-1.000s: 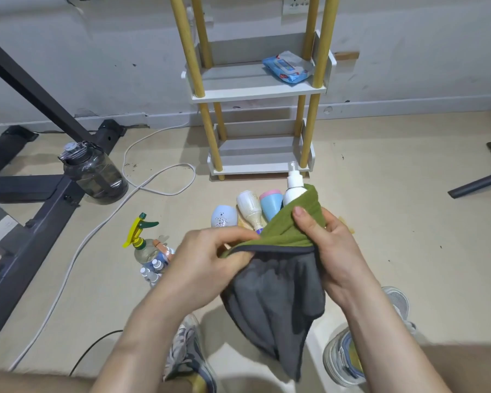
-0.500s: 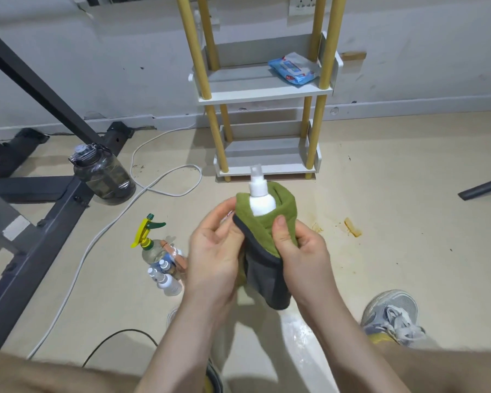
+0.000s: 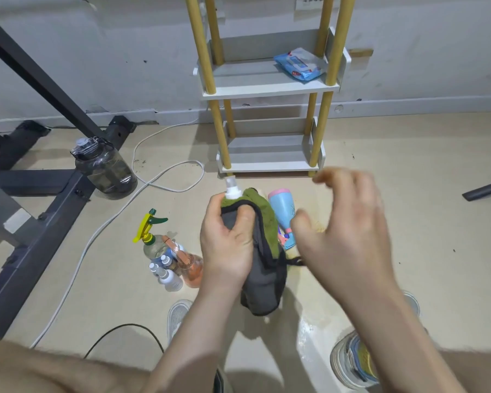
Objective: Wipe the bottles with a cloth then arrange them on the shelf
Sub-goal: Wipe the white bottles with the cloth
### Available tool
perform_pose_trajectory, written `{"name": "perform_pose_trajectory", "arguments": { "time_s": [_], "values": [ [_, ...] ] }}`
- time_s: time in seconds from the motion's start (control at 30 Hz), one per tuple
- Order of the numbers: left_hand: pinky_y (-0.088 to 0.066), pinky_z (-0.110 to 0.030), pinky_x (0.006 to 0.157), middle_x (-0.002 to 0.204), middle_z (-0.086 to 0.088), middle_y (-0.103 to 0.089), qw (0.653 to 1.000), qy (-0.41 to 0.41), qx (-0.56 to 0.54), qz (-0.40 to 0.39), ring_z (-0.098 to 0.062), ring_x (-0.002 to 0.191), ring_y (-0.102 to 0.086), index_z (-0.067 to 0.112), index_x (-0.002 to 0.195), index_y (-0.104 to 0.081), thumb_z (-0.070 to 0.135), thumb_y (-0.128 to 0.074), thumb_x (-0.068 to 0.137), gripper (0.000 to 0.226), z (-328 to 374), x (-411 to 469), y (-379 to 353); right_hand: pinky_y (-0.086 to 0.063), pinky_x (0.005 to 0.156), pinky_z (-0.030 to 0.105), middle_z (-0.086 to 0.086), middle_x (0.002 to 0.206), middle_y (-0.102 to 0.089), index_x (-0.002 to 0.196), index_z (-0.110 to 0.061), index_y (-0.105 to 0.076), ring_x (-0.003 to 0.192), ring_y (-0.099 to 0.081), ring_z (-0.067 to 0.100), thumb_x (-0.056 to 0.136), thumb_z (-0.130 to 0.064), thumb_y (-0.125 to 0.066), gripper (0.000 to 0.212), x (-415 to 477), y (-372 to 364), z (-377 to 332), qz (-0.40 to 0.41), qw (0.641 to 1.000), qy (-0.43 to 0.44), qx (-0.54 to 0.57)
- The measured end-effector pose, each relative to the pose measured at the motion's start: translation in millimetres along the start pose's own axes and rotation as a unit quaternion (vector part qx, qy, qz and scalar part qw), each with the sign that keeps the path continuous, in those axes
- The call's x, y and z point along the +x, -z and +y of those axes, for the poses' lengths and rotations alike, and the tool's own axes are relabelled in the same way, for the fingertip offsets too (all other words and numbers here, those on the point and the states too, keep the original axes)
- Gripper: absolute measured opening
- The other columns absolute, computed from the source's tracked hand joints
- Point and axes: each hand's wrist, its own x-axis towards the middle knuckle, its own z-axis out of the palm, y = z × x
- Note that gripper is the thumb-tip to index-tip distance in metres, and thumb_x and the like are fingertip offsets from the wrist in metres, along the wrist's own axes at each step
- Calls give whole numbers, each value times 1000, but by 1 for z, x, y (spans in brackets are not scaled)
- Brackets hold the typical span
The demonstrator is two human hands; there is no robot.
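A moment ago both hands held the cloth around the white bottle. Now the right hand has let go. It is up in the air in front of the right leg of the shelf, fingers spread, holding nothing. It looks blurry, so it is moving fast.

The left hand now grips the cloth alone, its fingers curled round the bottle inside. Only the bottle's white top pokes out, just in front of the shelf's left leg. The rest is hidden in the cloth, which hangs down toward the person.

I think this bottle is not wiped all over yet. The right hand may come back for a new hold, to rub or turn it. No bottle is on the shelf yet, so most of the job is left.

A blue bottle with a pink cap is on the floor in front of the shelf, just behind the cloth. More spray bottles wait in a bunch on the floor, in front of the shelf and off to its left.

A pack of wipes lies on the shelf's upper board, at the right side, so it takes up some room there. A dark jug, a white cable and a black frame sit far to the shelf's left, so I don't think they get in the way.
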Motion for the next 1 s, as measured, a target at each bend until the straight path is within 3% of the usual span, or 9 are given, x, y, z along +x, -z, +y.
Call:
{"name": "perform_pose_trajectory", "arguments": {
  "time_s": [0.07,0.13,0.3,0.4,0.53,0.67,0.8,0.9,1.0],
  "values": [
    [-54,-35,88,86,15,-73,999,-14,4,-33,-9,87,-68,31,90,-68,25,-62,79,14,1,-1,0,-45,92,31,-3,113,-58,118,-19,-62,109,-55,16,86,-18,-52,34,8,4,-5,11,995,38,96],
    [-54,-36,90,91,11,-74,997,-28,-17,-66,-11,90,-68,29,95,-71,28,-64,80,17,4,-6,-2,-45,97,26,-9,116,-61,125,-22,-62,111,-55,5,97,-16,-52,31,11,-3,-9,-91,980,2,174],
    [-52,-41,92,93,2,-74,995,-2,-89,-47,-15,92,-67,15,99,-72,22,-58,86,20,2,-12,-7,-46,81,18,-26,90,-65,119,-41,-67,94,-58,-1,103,-39,-44,28,-1,-15,13,-238,950,-54,194],
    [-52,-40,89,90,-1,-71,991,32,-129,-22,-16,89,-64,6,102,-68,19,-56,86,24,-2,-12,-7,-44,60,26,-10,62,-64,91,-31,-77,60,-52,8,96,-42,-58,23,-1,-11,23,-241,954,-86,156],
    [-53,-33,83,88,-3,-69,973,65,-216,-50,-17,85,-63,5,106,-64,14,-58,83,25,-2,-6,1,-35,55,33,16,61,-51,56,-3,-51,54,-39,17,85,-56,-65,62,4,3,36,-358,924,-116,72],
    [-58,-31,70,84,-12,-73,934,123,-320,-102,-22,74,-70,8,90,-72,11,-58,85,15,4,2,10,-50,84,33,-1,91,-70,88,-22,-72,88,-64,13,88,-44,-66,23,10,1,32,-277,946,-90,145],
    [-59,-30,64,81,-12,-74,918,159,-351,-98,-22,72,-72,6,83,-73,-4,-44,96,33,12,-2,6,-43,61,28,-8,75,-60,93,-25,-61,69,-53,9,82,-33,-71,17,-6,-29,22,-296,944,-51,139],
    [-58,-33,69,79,-8,-73,954,136,-265,-36,-21,73,-70,7,85,-69,-2,-45,99,29,14,-1,7,-33,54,18,-12,69,-55,92,-24,-58,65,-49,7,87,-32,-68,14,-12,-33,24,-243,960,-23,139],
    [-54,-28,55,67,-3,-71,964,122,-215,-98,-14,58,-67,5,87,-66,15,-49,98,23,25,-8,12,-36,57,22,-12,63,-55,79,-20,-54,57,-47,8,96,-42,-57,28,-9,-29,19,-311,900,-79,296]
  ]
}}
